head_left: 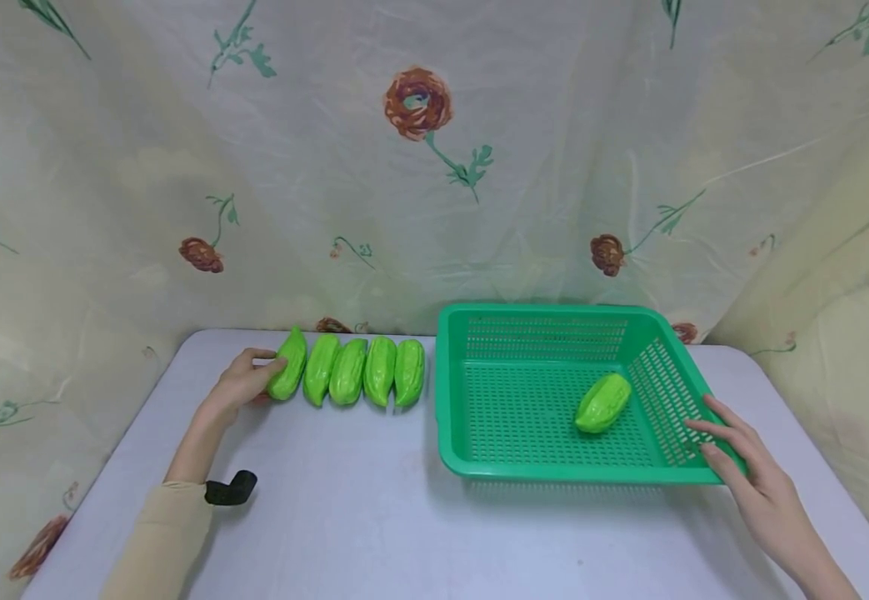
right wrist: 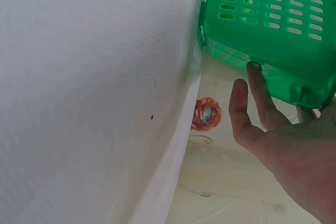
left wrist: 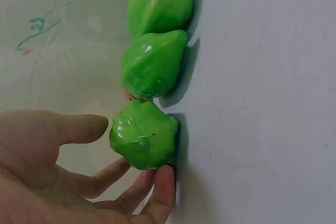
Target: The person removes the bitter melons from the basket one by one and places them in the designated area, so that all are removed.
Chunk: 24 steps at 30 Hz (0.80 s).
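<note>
A row of green ridged gourds [head_left: 347, 372] lies along the back left of the table. My left hand [head_left: 242, 382] is at the leftmost gourd [head_left: 289, 364], touching its left side. In the left wrist view, the thumb [left wrist: 89, 128] extends beside this gourd [left wrist: 143, 136], and the other fingers reach along its lower side. On the right stands a green plastic basket [head_left: 576, 474] with one gourd [head_left: 603, 403] inside. My right hand [head_left: 760, 483] rests on the basket's right rim with its fingers spread. From the right wrist, fingertips [right wrist: 254, 67] show at the rim.
Pale cloth covers the table [head_left: 329, 500]. Behind it hangs a flower-patterned curtain [head_left: 314, 167], close to the row and the basket's back rim. A black strap piece [head_left: 232, 488] sticks out from my left wrist.
</note>
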Each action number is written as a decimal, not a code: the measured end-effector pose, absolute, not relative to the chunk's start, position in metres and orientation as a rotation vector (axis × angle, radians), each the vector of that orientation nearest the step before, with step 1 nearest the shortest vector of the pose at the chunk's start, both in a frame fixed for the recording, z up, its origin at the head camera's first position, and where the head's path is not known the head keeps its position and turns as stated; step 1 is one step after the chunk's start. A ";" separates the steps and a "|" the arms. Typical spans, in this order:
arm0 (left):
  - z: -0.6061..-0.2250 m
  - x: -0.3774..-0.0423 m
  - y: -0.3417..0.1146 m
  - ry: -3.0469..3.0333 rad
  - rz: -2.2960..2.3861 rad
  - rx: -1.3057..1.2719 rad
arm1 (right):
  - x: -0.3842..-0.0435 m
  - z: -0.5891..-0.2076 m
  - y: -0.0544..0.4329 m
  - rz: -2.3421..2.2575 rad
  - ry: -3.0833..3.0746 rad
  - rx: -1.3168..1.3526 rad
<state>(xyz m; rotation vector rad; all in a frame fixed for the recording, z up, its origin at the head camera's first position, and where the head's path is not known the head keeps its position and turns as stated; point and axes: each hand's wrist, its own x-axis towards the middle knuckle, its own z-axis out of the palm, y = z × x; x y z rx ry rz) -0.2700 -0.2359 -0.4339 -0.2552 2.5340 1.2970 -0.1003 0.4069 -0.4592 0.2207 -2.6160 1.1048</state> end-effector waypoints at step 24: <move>-0.429 -0.267 -0.237 2.588 1.254 -0.245 | -0.101 -0.460 0.407 1.104 -2.616 0.207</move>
